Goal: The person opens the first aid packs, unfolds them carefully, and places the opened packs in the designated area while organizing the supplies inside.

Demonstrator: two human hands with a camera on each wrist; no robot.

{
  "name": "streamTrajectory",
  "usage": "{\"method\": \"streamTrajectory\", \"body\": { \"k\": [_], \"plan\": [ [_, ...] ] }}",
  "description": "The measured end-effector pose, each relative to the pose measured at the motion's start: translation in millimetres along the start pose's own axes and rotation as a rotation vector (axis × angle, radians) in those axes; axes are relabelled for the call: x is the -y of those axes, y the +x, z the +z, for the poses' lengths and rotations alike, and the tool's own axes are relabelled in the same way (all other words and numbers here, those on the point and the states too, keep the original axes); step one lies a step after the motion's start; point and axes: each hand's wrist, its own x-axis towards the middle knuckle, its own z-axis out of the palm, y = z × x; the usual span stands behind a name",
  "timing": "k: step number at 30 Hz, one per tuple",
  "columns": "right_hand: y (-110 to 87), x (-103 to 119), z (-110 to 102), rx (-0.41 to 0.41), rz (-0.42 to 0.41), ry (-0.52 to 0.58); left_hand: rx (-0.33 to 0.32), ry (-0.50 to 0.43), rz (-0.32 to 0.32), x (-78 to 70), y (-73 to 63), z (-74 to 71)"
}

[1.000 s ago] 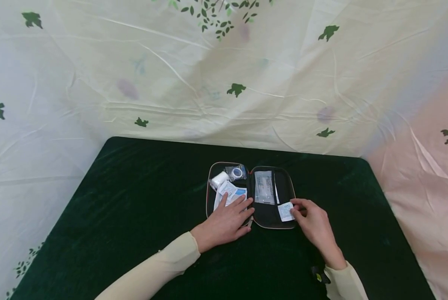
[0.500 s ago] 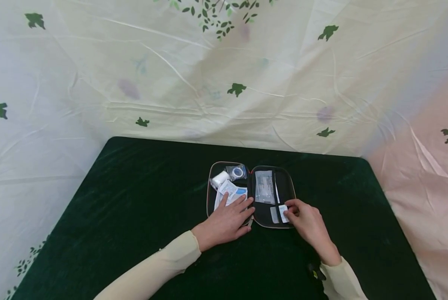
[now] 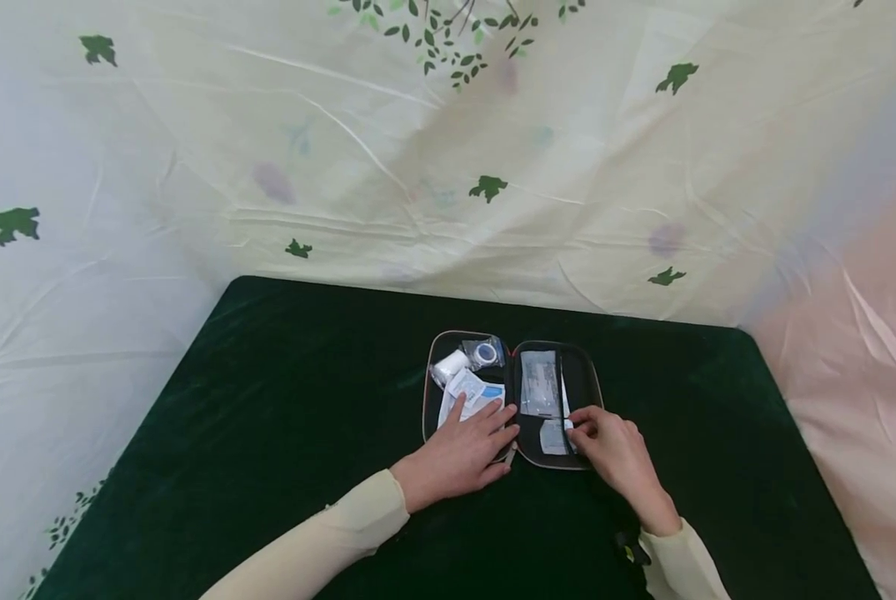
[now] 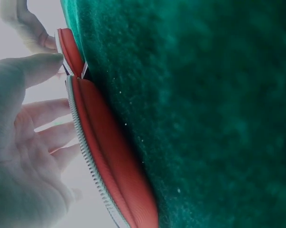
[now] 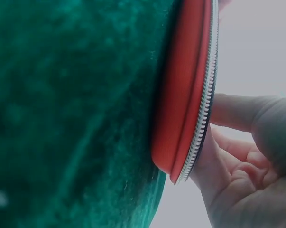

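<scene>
A small zip case [image 3: 586, 379], black inside, lies unfolded on the dark green cloth. The wrist views show its red outer shell [image 4: 107, 147] and zipper. My left hand [image 3: 458, 454] rests with spread fingers on white and blue paper packets [image 3: 466, 390] in the left half, its thumb by the case's front edge. At the lower part of the right half, my right hand [image 3: 616, 450] pinches a small white packet [image 3: 554, 437] between thumb and fingertips. The packet lies under a thin black elastic strap [image 3: 561, 379], right at those fingertips.
In the left half are a white bandage roll [image 3: 450, 367] and a bagged roll of tape [image 3: 485, 354]. A clear-wrapped packet [image 3: 539, 383] sits in the upper right half. Leaf-printed curtain [image 3: 387, 167] stands behind the green-covered table [image 3: 327, 367].
My right hand has moved left with the small packet, from the case's right edge to beneath the strap. The left hand stays on the packets. The head view has shifted slightly.
</scene>
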Motion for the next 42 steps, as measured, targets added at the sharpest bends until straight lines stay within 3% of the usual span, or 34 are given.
{"method": "streamTrajectory", "body": {
  "k": [11,17,26,34,38,42],
  "plan": [
    [-0.9,1.8,-1.7,0.026,0.011,-0.023,-0.034,-0.008,-0.058,13.3,-19.9,-8.4],
    [0.4,3.9,1.9,0.059,0.036,0.025,-0.111,-0.052,-0.158,28.6,-34.1,-16.2],
    [-1.6,4.9,1.4,0.107,0.065,0.060,-0.253,-0.071,-0.267,44.3,-33.3,-17.8],
    [-3.9,3.5,0.2,0.076,0.048,0.217,-0.232,-0.093,-0.280,47.3,-35.2,-15.3],
    [-5.3,3.7,-2.4,0.031,0.022,0.119,-0.209,-0.092,-0.270,47.0,-36.4,-13.8],
    [-4.7,7.5,-3.4,-0.085,-0.017,-0.003,-0.181,-0.098,-0.262,46.1,-37.3,-12.7]
  ]
}}
